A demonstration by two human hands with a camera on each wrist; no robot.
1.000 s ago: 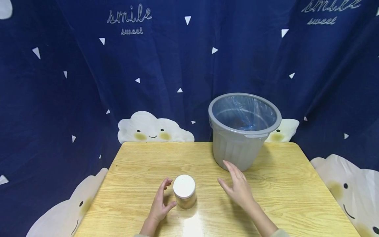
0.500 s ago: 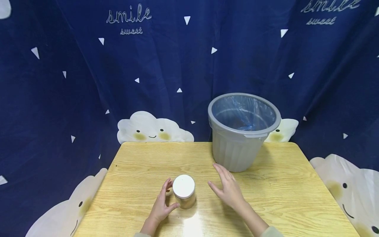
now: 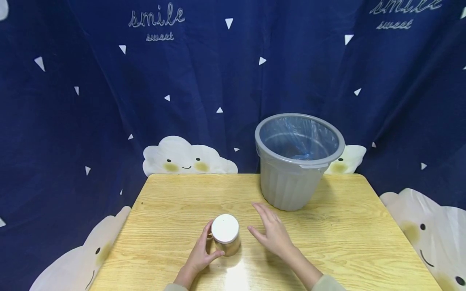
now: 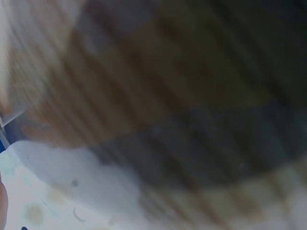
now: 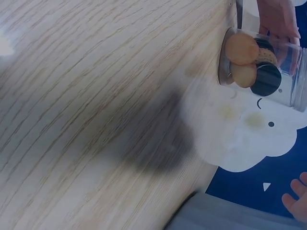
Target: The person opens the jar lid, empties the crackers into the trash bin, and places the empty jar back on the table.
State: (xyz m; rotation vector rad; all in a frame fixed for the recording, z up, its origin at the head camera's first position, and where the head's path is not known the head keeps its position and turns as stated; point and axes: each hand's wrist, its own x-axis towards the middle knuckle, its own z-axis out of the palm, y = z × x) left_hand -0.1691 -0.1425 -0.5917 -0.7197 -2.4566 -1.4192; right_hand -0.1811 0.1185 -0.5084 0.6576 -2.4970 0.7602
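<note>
A clear jar (image 3: 227, 246) with a white lid (image 3: 225, 228) stands upright on the wooden table. Through its wall in the right wrist view, several round biscuits (image 5: 242, 49), beige and black, lie at the bottom. My left hand (image 3: 199, 252) holds the jar from the left, thumb across its lower front and fingers at its far side. To the right of the jar, my right hand (image 3: 274, 234) hovers with fingers extended and thumb apart, holding nothing. Its fingertips (image 5: 300, 194) show at the lower right of the right wrist view. The left wrist view is dark and blurred.
A grey bin (image 3: 287, 188) lined with a bluish bag stands at the back right of the table (image 3: 349, 234), beyond my right hand. Behind the table hangs a dark blue curtain (image 3: 204, 72) with white triangles and smiling clouds.
My left hand has closed in on the jar, its thumb and fingers now at the jar's sides. The right hand has moved left towards the jar, which stays in place.
</note>
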